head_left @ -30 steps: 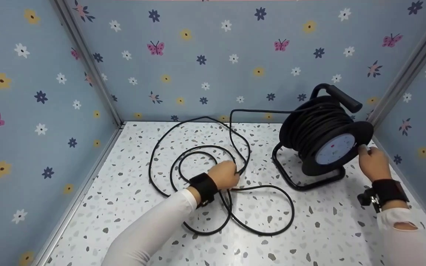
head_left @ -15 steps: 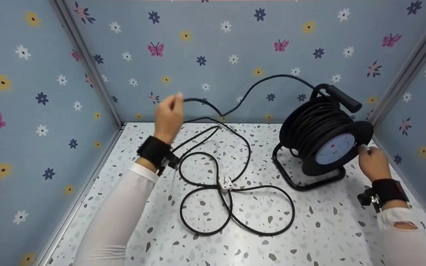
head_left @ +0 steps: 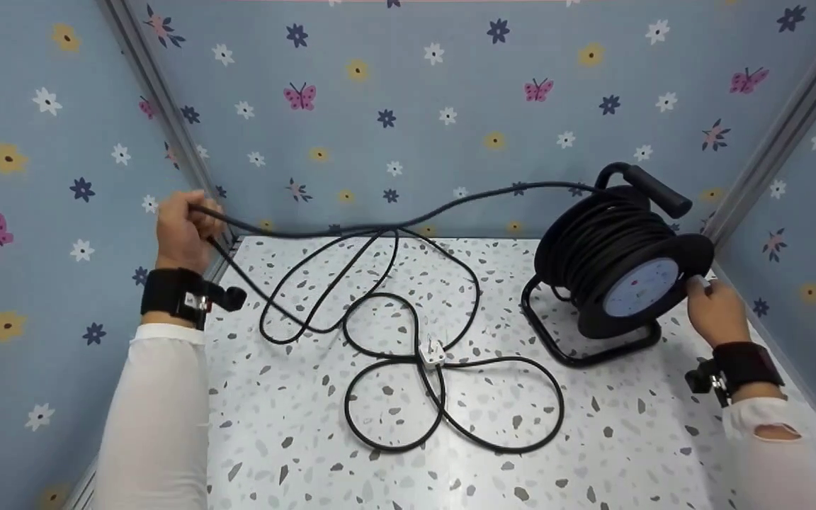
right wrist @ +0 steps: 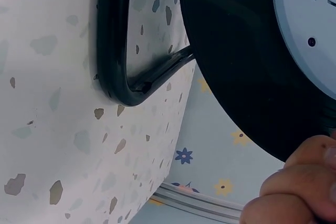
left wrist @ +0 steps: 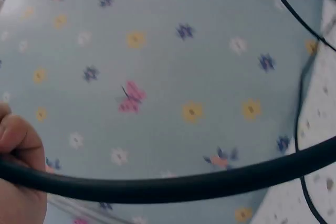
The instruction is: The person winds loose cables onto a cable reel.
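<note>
My left hand (head_left: 185, 230) is raised at the far left and grips a black cable (head_left: 295, 234), which stretches right to the cable reel (head_left: 613, 258). In the left wrist view, curled fingers (left wrist: 21, 140) lie against the cable. The reel has a pale socket face (head_left: 642, 287) and stands on a black tube frame (head_left: 557, 347). At the reel's right edge my right hand (head_left: 718, 312) holds its rim; the right wrist view shows curled fingers (right wrist: 294, 192) there, and what they close on is partly hidden. A white plug (head_left: 434, 353) lies among the cable loops.
Loose cable loops (head_left: 394, 448) spread over the speckled white tabletop (head_left: 295, 425). Blue flowered panels (head_left: 394, 127) enclose the back and both sides, joined by grey metal corner strips (head_left: 160, 106). The reel's carrying handle (head_left: 656, 190) sticks up near the back right.
My left hand has lifted cable from above the plug and swept it up and left, drawing the length to the reel into a long line. The right hand stays at the reel's rim.
</note>
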`<state>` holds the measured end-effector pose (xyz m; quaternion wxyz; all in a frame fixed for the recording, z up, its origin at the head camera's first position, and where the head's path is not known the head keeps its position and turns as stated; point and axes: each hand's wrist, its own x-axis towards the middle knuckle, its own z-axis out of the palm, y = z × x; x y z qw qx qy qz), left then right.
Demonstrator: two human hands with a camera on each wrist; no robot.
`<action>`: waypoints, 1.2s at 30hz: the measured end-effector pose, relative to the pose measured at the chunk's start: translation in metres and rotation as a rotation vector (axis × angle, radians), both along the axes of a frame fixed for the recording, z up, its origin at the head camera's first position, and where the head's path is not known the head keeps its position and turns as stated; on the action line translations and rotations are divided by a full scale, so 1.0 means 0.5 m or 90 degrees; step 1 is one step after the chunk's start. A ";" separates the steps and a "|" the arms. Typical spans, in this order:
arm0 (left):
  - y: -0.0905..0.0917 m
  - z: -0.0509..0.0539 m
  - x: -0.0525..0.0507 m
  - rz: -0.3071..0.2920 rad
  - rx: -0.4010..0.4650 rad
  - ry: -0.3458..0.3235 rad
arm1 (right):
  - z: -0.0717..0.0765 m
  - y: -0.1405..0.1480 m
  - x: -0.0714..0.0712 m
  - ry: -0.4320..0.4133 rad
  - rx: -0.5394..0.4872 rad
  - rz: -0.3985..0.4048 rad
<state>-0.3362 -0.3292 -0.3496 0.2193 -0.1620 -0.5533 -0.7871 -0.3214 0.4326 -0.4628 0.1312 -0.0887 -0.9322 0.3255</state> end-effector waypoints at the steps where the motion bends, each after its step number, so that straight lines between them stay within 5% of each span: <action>1: -0.014 -0.023 0.000 0.001 -0.079 -0.051 | 0.000 0.000 -0.001 0.000 0.000 0.000; 4: -0.042 -0.090 -0.001 0.017 -0.367 -0.198 | -0.002 -0.002 -0.002 0.002 0.004 -0.002; 7: -0.037 -0.150 0.000 0.022 -0.640 -0.276 | -0.003 -0.001 -0.002 0.003 0.005 -0.005; 11: 0.011 -0.217 -0.001 0.017 -0.888 -0.271 | 0.001 0.002 -0.001 -0.004 0.001 -0.003; 15: 0.084 -0.250 -0.006 0.023 -1.041 -0.235 | 0.004 0.004 0.000 -0.011 -0.005 0.001; 19: 0.156 -0.233 -0.011 -0.001 -1.118 -0.253 | 0.005 0.004 0.000 -0.011 -0.004 -0.002; 22: 0.212 -0.199 -0.015 -0.078 -1.127 -0.289 | 0.005 0.004 0.001 -0.013 -0.004 -0.003; 28: 0.325 -0.142 -0.034 -0.301 -0.973 -0.261 | 0.007 -0.003 0.001 -0.013 -0.006 -0.001; 32: 0.365 -0.098 -0.041 -0.411 -0.858 -0.262 | 0.008 -0.009 0.000 -0.012 -0.010 0.008; 34: 0.373 -0.076 -0.037 -0.438 -0.851 -0.280 | 0.008 -0.010 0.000 -0.011 -0.008 0.010; 36: 0.377 -0.061 -0.027 -0.444 -0.905 -0.308 | 0.009 -0.009 0.000 -0.013 -0.009 0.009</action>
